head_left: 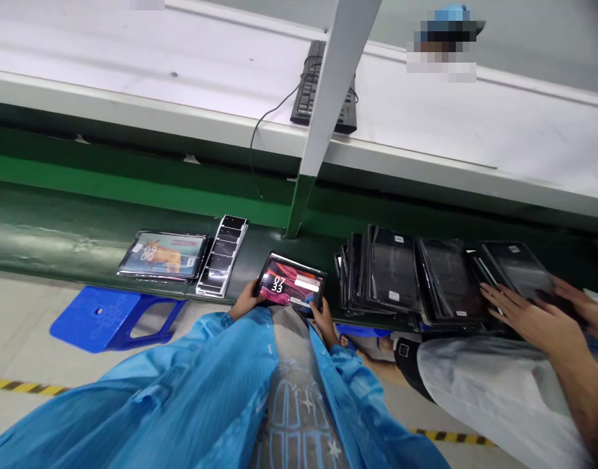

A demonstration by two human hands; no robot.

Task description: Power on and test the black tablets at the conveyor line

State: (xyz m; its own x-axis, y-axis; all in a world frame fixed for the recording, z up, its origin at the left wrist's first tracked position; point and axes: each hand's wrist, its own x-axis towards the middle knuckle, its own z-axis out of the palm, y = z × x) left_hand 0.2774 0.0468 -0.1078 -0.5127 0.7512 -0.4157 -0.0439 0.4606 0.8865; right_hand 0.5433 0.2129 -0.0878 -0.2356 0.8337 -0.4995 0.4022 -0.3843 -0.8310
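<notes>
Head view. A tablet [292, 286], a thin flat rectangle with rounded corners and a glossy lit screen, is held at the near edge of the dark green table [59, 234]. Its long axis runs left to right, with the right end slightly nearer the wearer. The screen faces up, and its white digits read upright from the wearer's side over a red and black pattern.

The left hand [245, 298] is clamped on the left short edge and the right hand [324, 318] on the right short edge, so the hands are kept apart by the tablet's length. Both emerge from blue striped fabric sleeves.

To the left lie a second lit tablet in a clear plastic bag [163, 255] and, just beside it, a narrow strip of black squares [223, 255]. To the right, overlapping dark bagged tablets [401, 273] form a shiny stack, on which a co-worker's hand [518, 311] rests. A blue plastic stool [111, 318] stands on the floor, and a black keyboard [314, 85] lies on the white upper shelf [133, 58].
</notes>
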